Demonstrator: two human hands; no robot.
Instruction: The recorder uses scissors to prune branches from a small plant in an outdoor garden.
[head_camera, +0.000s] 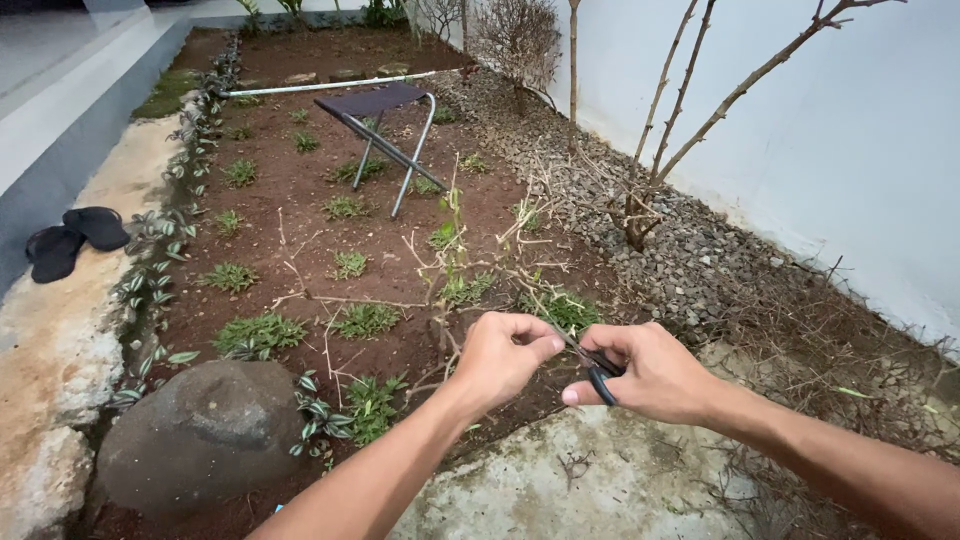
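Walled soil bed (300, 190); left hand (500, 355) pinches twig (545, 305), right hand (645, 370) grips scissors (600, 378)

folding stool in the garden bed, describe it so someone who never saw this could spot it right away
Start at the white wall on the right and cross the gravel strip into the brown soil bed. Near the bed's far end stands the folding stool. It alone is man-made among the low green plants: a dark flat seat on crossed grey metal legs.
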